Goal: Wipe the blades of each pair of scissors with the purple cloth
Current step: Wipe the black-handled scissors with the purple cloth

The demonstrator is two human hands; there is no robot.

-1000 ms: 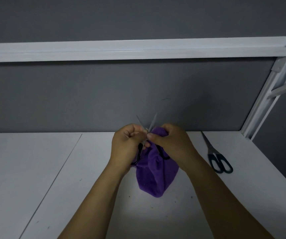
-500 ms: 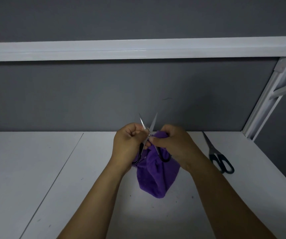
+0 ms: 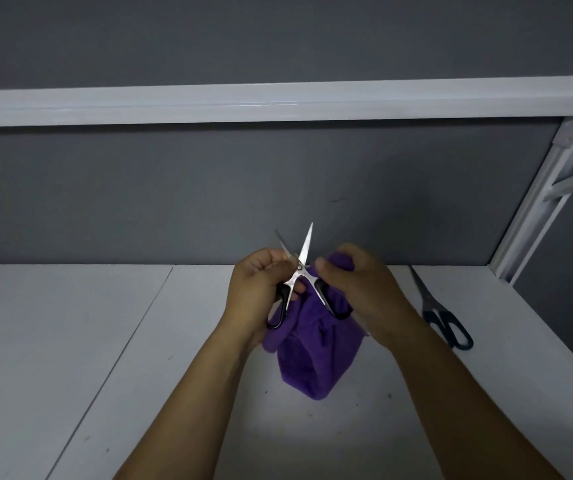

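I hold a small pair of black-handled scissors upright above the white table, its two blades spread in an X and pointing up. My left hand grips its left handle and the lower left blade. My right hand holds the purple cloth, which hangs down to the table behind the scissors; the right handle loop lies against the cloth under that hand. A second pair of scissors, with dark blue handles, lies closed on the table to the right.
The white table has a seam running diagonally on its left part. A grey back wall with a white horizontal rail stands behind. A white slanted frame post rises at the right.
The scissors have come further out from between my hands, so the pivot and both blades show. My right hand has drawn a little to the right with the cloth.
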